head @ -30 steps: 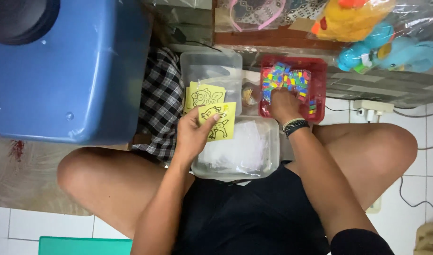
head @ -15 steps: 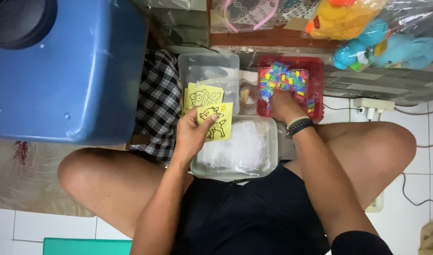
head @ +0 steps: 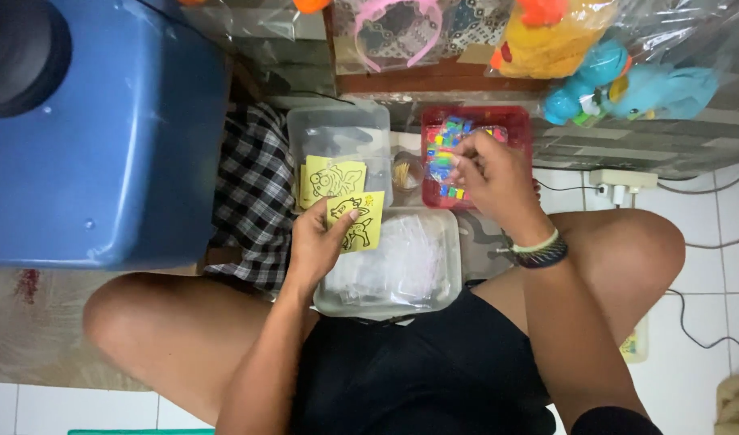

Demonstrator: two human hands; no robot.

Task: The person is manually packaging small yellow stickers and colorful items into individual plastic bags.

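Note:
My left hand (head: 317, 246) holds a small yellow card with a black animal drawing (head: 355, 222) above a clear plastic tub of transparent bags (head: 389, 300). More yellow drawing cards (head: 331, 179) lie in a second clear tub (head: 337, 129) just beyond. My right hand (head: 492, 177), with a band on the wrist, hovers over a red tray (head: 514, 121) of small colourful pieces (head: 448, 141), its fingertips pinched on a small colourful piece.
A large blue plastic bin (head: 103, 137) fills the left side. Checked cloth (head: 252, 193) lies beside it. Bagged toys (head: 619, 80) and a pink hairband (head: 393, 32) lie at the top. A wall socket with cables (head: 623, 179) sits right, by my knee.
My right hand has lifted out of the red tray and drawn back slightly, pinching a piece. The left hand keeps holding the yellow card in place.

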